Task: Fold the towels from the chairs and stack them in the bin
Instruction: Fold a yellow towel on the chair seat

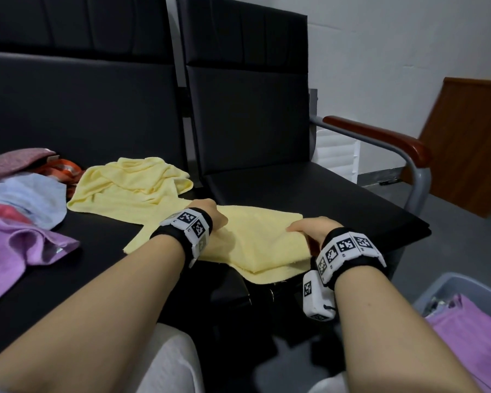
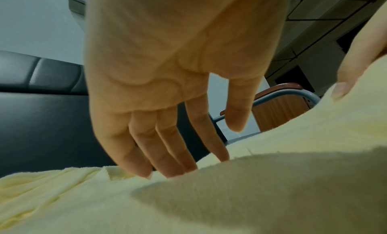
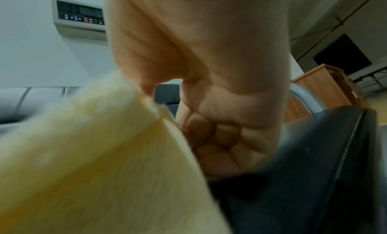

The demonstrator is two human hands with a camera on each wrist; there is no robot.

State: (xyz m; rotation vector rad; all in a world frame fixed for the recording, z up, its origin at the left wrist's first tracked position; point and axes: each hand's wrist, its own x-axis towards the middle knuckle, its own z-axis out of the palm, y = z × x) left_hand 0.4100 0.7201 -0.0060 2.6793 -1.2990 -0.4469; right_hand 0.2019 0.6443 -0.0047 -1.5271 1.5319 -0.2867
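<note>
A person's left hand (image 1: 207, 215) presses flat, fingers straight, on a yellow towel (image 1: 255, 239) across black chairs (image 1: 309, 194); the right hand (image 1: 312, 231) pinches its edge.

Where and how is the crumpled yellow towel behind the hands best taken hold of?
Probably at the flat corner of the crumpled yellow towel that lies on the black seat, its front left one. Come from above and the front, pinching that single layer. The back part is bunched in folds there, so a grip would likely catch several layers.
</note>
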